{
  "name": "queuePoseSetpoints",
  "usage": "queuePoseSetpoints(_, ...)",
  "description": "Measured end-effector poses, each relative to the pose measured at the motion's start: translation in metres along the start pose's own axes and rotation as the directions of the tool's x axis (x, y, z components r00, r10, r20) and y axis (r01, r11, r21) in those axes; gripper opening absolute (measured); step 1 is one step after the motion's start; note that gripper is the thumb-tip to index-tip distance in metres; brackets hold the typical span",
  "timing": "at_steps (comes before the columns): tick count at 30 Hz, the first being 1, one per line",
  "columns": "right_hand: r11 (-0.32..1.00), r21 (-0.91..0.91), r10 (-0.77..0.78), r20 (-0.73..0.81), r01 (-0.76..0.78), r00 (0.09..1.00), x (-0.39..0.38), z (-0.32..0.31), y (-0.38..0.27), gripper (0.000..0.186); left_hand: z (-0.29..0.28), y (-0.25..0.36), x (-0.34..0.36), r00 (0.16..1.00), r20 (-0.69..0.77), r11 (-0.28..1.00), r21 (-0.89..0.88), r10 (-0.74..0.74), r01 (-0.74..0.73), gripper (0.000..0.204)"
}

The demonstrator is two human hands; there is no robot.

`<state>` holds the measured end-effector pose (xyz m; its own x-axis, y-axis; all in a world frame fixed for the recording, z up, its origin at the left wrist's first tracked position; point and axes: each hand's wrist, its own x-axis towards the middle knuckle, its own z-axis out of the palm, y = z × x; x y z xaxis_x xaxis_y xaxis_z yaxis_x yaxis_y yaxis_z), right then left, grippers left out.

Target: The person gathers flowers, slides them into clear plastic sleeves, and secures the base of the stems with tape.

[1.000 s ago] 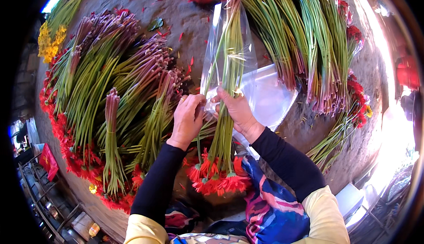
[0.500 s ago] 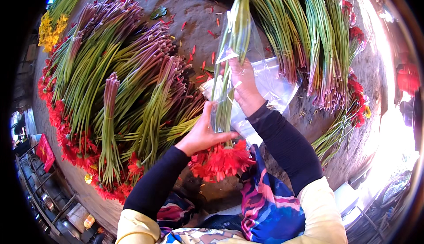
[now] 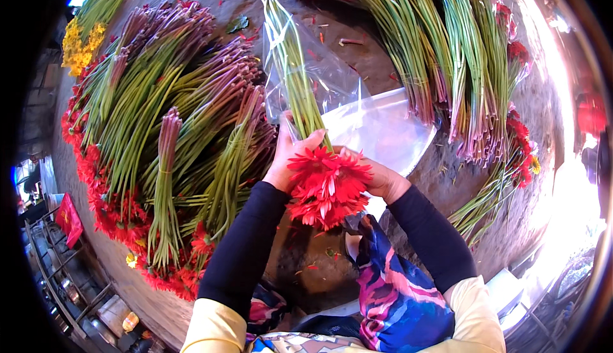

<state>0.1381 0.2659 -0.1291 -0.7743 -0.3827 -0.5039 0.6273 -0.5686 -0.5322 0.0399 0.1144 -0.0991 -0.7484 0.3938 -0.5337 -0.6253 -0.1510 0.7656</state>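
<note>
A bunch of red gerberas lies before me, blossoms toward me and long green stems pointing away. Clear plastic wrap surrounds the stems and spreads out to their right. My left hand is closed around the stems just above the blossoms. At the blossoms' right side, my right hand curls against the bunch, its fingers partly hidden by the petals. Beneath the wrap and beside my right hand lies a stack of clear plastic sleeves.
A large pile of red gerberas covers the left, stem ends away from me. More stem bundles lie at the far right. Yellow flowers sit at the far left. Loose petals and a leaf dot the brown surface.
The bunch has tilted, its stem ends swinging left and its blossoms rising away from me. My left hand has closed on the stems; my right hand has come down from the stems to the blossoms.
</note>
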Motion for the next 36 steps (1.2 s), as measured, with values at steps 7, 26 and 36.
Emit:
queuePoseSetpoints(7, 0.952, 0.285, 0.066, 0.168, -0.112, 0.984, -0.002, 0.014, 0.020, 0.062, -0.016, -0.027, 0.009, 1.000, -0.022, 0.980, 0.198, 0.003, 0.002, 0.040)
queuePoseSetpoints(26, 0.931, -0.223, -0.341, -0.239, 0.290, 0.909, 0.017, 0.032, 0.011, 0.071, -0.060, -0.004, -0.086, 0.788, 0.077, 0.453, 0.782, 0.611, -0.428, 0.019)
queuePoseSetpoints(36, 0.927, -0.139, -0.374, -0.383, 0.348, 0.844, 0.015, 0.045, 0.002, 0.100, -0.085, -0.054, -0.120, 0.795, 0.406, -0.002, 0.891, 0.450, -0.454, 0.018)
